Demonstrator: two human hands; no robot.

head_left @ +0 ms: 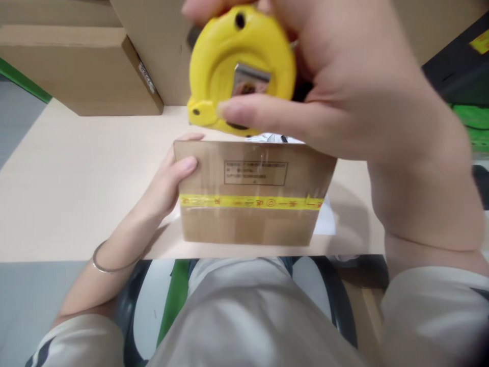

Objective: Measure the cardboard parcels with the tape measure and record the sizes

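Note:
A small brown cardboard box [252, 204] with a yellow tape band across it and a printed label stands on the pale table [76, 178] near its front edge. My left hand [168, 183] grips the box's left end, thumb on the front face. My right hand [344, 97] is raised close to the camera above the box, fingers closed round a round yellow tape measure [239, 66] with a metal clip on its face.
Larger cardboard boxes [76, 71] stand at the back of the table, left and centre. A white sheet [324, 219] lies under the small box. Green and black items [473, 117] sit at the far right. My lap and chair are below the table edge.

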